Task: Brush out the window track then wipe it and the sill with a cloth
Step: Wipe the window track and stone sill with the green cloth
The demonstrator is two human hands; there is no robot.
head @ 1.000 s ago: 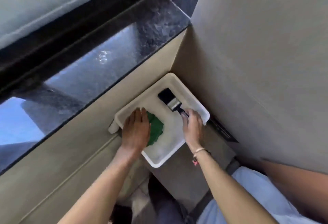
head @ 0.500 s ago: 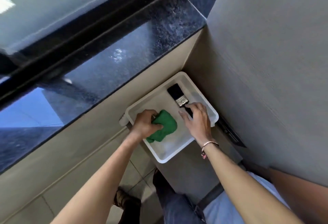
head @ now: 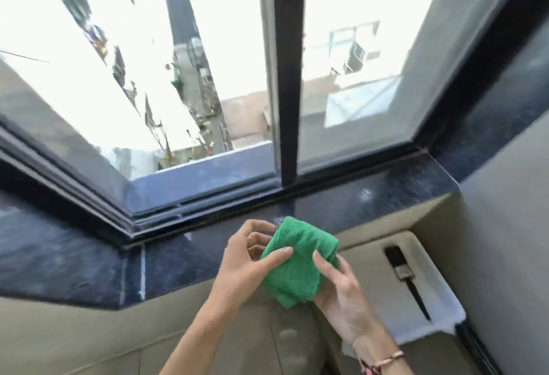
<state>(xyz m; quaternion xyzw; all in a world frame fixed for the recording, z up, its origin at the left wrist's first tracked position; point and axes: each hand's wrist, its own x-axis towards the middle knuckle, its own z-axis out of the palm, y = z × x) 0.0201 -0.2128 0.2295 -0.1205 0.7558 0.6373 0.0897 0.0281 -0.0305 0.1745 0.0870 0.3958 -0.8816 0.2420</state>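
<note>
A folded green cloth (head: 297, 267) is held between both hands, raised in front of the dark speckled stone sill (head: 89, 261). My left hand (head: 246, 261) pinches its left side with thumb and fingers. My right hand (head: 338, 288) supports it from below and the right. The black window track (head: 208, 211) runs along the back of the sill, under the glass panes. The black-bristled brush (head: 404, 273) lies in the white tray (head: 445, 315) at the lower right, with no hand on it.
A black vertical window frame bar (head: 286, 77) stands at the centre. A beige wall (head: 505, 241) closes in on the right. Below the sill is a beige wall face (head: 89, 333). Buildings show through the glass.
The cloth has been lifted out of the tray to sill height. My right hand has left the brush and now holds the cloth too. The view has swung up toward the window.
</note>
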